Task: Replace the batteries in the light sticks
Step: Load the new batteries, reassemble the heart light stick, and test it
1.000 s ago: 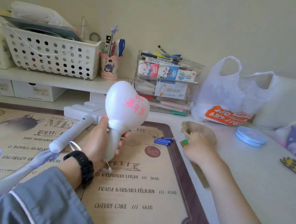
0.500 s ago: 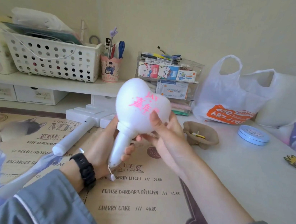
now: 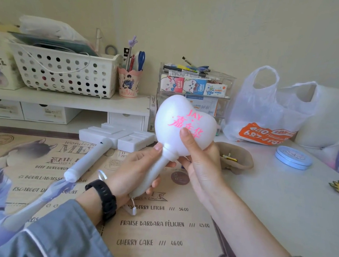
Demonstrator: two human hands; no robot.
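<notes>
The white light stick (image 3: 184, 126) has a heart-shaped head with pink lettering and a slim handle with a cord at its foot. It is held tilted above the desk mat (image 3: 161, 235). The left hand (image 3: 134, 173) wraps the handle. The right hand (image 3: 200, 164) cups the head just above, thumb on the lettering. A second stick (image 3: 89, 161) lies left of the grip. Right of it sit a brown pouch (image 3: 239, 161) and, farther off, a blue tin (image 3: 293, 157).

The heart-shaped light stick (image 3: 183, 128) is white with pink lettering, held roughly upright. The blocky white light stick (image 3: 89, 161) just lies flat on the mat (image 3: 161, 231).
</notes>
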